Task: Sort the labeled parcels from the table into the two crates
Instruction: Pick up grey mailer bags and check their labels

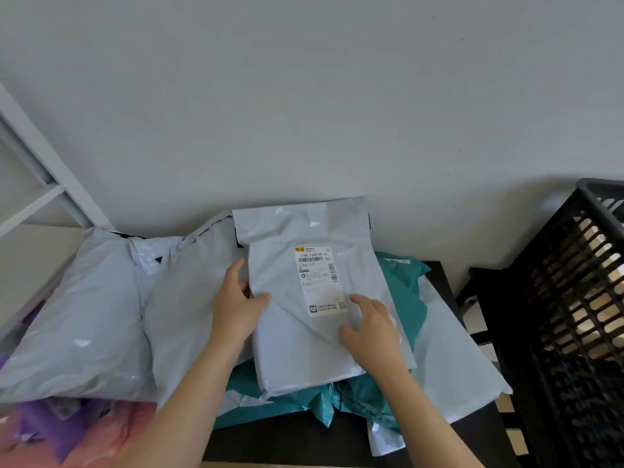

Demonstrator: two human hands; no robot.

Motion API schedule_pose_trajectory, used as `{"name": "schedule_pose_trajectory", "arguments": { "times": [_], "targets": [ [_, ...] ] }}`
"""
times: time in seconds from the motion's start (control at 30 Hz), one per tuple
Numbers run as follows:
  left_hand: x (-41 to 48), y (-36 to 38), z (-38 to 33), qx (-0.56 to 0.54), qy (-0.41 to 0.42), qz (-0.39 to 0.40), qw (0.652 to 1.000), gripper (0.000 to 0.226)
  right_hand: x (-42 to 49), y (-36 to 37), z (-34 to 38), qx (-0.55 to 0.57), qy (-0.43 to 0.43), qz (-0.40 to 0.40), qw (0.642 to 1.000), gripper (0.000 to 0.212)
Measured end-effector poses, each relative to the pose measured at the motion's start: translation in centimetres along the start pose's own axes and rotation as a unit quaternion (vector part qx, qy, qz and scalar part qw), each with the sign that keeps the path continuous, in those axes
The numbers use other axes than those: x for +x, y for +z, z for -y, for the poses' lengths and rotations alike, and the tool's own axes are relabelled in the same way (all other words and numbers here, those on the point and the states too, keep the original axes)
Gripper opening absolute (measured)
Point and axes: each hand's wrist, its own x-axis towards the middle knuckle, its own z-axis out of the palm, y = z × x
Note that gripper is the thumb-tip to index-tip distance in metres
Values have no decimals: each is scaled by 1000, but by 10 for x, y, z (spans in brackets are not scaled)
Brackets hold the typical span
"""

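A grey parcel [314,298] is lying label-up in the middle of the table [287,444], atop teal parcels [403,295]. Bulkier grey parcels [84,315] are crowding the table's left, and a black crate [574,298], possibly holding boxes, is standing off its right.

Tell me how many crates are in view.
1: the black crate stands at the right edge, beside the dark table. Another may lie outside the frame.
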Motion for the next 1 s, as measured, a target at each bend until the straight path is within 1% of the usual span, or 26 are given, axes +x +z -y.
{"name": "schedule_pose_trajectory", "arguments": {
  "times": [0.03,0.1,0.17,0.27,0.43,0.63,0.67,0.77,0.83,1.0],
  "targets": [
    [0,0,-1,-50,-24,-10,998,67,0,-1,2,6,2,-8,1000,57],
    [-2,-3,-5,-166,-64,-11,984,56,2,-6,4,20,5,-39,999,58],
    [-7,-10,-7,-216,-73,-6,974,43,3,-12,7,45,7,-75,996,61],
    [-11,-17,-5,-231,-69,-18,970,30,8,-17,10,91,28,-93,991,68],
    [-12,-21,-6,-252,-58,-21,966,26,15,-12,14,174,63,-81,979,70],
    [-15,-26,-14,-295,-47,-14,954,24,15,-21,18,274,85,-88,954,71],
    [-15,-27,-15,-299,-43,-17,953,25,13,-23,20,287,84,-86,950,68],
    [-15,-27,-18,-312,-30,-23,949,26,10,-27,26,309,75,-84,944,44],
    [-16,-26,-22,-319,-25,-24,947,26,10,-27,29,318,71,-87,942,34],
    [-18,-26,-27,-325,-11,-32,945,26,11,-28,30,316,62,-98,942,31]
  ]
}}
